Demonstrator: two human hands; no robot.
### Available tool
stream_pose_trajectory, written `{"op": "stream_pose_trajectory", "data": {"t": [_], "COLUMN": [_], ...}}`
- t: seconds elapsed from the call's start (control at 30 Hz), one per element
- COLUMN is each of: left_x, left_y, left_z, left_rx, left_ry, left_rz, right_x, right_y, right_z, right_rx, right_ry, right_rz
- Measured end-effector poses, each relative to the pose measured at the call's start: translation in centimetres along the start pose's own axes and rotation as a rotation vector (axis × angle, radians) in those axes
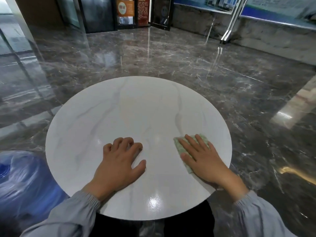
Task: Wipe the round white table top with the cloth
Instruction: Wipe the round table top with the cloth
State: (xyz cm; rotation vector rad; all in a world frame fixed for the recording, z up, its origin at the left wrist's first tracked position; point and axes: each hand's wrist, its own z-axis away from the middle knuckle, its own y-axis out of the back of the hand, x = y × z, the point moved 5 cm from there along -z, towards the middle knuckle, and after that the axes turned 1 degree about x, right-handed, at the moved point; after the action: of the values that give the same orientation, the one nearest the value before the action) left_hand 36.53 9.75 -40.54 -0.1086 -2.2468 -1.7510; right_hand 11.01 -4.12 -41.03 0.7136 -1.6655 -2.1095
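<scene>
The round white table top (130, 108) with faint grey veins fills the middle of the head view. A folded pale green cloth (179, 146) lies flat on its near right part. My right hand (203, 159) presses on the cloth with straight fingers, covering most of it. My left hand (119, 161) rests on the bare table top near the middle, its fingertips bent down onto the surface and holding nothing.
Glossy dark marble floor (171, 53) surrounds the table. A blue rounded object (22, 182) sits low at the left of the table. Dark doors and a poster stand (124, 11) are at the far wall, and a metal frame (230, 24) stands far right.
</scene>
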Motion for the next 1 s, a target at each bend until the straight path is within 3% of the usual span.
{"op": "stream_pose_trajectory", "data": {"t": [0.1, 0.23, 0.57, 0.7, 0.9, 1.0], "left_x": [0.1, 0.1, -0.2, -0.4, -0.6, -0.6], "left_y": [0.1, 0.2, 0.0, 0.0, 0.0, -0.1], "left_z": [0.0, 0.0, -0.2, 0.0, 0.0, -0.1], "left_rx": [-0.004, 0.007, 0.009, 0.018, 0.013, 0.007], "left_ry": [0.002, -0.003, -0.017, -0.017, -0.013, -0.007], "left_rz": [-0.004, 0.003, 0.002, 0.022, 0.043, 0.044], "right_x": [4.6, 3.5, -12.6, -8.7, 3.1, 2.3], "right_y": [1.0, 0.5, -3.2, -2.1, 0.4, -0.2], "right_z": [-1.5, -1.9, 7.7, 6.0, 0.8, 1.0], "right_rx": [-0.004, 0.023, 0.022, 0.024, 0.023, 0.029], "right_ry": [-0.176, -0.242, 0.207, 0.168, -0.191, -0.205], "right_rz": [-0.006, -0.044, -0.009, 0.018, 0.008, 0.004]}}
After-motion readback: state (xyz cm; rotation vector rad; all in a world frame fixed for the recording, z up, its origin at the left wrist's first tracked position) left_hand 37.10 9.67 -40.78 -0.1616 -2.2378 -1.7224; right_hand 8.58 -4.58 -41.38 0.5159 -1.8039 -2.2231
